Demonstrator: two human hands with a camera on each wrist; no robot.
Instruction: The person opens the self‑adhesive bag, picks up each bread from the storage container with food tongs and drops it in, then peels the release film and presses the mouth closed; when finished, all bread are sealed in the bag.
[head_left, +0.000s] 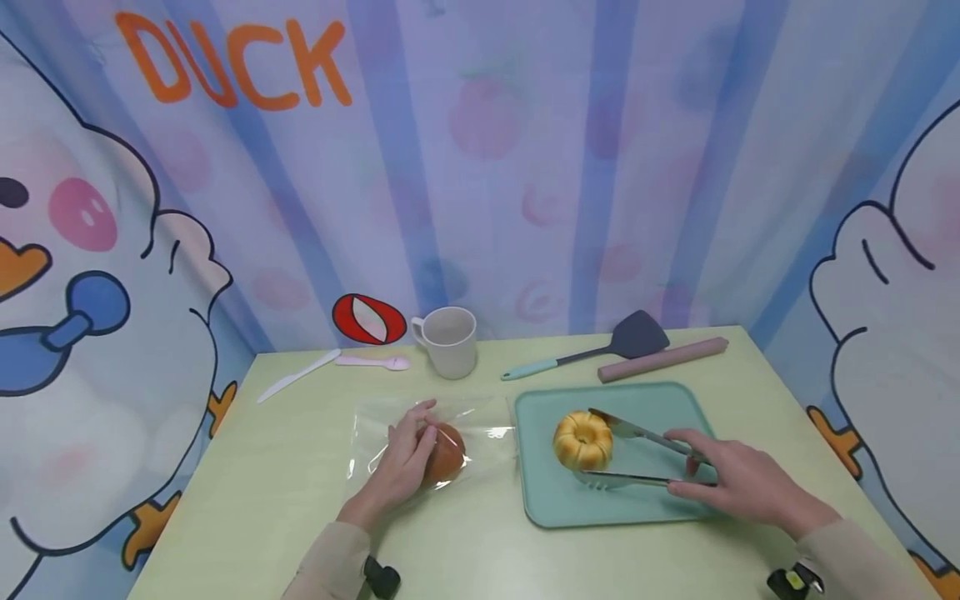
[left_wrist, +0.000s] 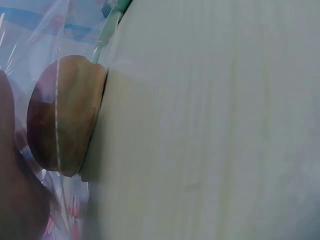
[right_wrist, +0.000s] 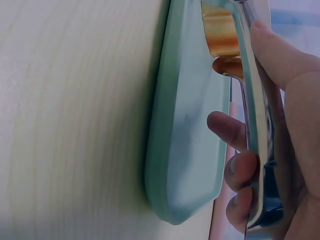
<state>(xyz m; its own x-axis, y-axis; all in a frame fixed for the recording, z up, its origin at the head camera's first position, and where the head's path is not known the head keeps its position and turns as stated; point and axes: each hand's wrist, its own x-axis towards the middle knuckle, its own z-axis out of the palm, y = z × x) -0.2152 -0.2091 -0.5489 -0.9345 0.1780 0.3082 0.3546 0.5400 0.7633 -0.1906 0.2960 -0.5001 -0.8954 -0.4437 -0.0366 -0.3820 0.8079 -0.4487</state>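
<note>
A round brown bun [head_left: 448, 454] lies inside a clear plastic bag [head_left: 483, 417] left of the tray. My left hand [head_left: 405, 454] grips the bag at the bun's left side, thumb close against the bun. In the left wrist view the bun [left_wrist: 72, 117] shows through the film. My right hand [head_left: 738, 483] holds metal tongs [head_left: 637, 479] over the green tray [head_left: 540, 504]. Their arms are spread on either side of a golden, ridged ring-shaped bread [head_left: 582, 442] on the tray. Fingers wrap the tongs' handle [right_wrist: 257, 115] in the right wrist view.
Behind the bag stands a light mug [head_left: 452, 342]. A white knife [head_left: 298, 375] and a pink spoon [head_left: 372, 362] lie at the back left. A spatula [head_left: 637, 336] and a mauve rolling pin [head_left: 663, 360] lie behind the tray. A printed curtain [head_left: 487, 208] hangs along the table's back edge.
</note>
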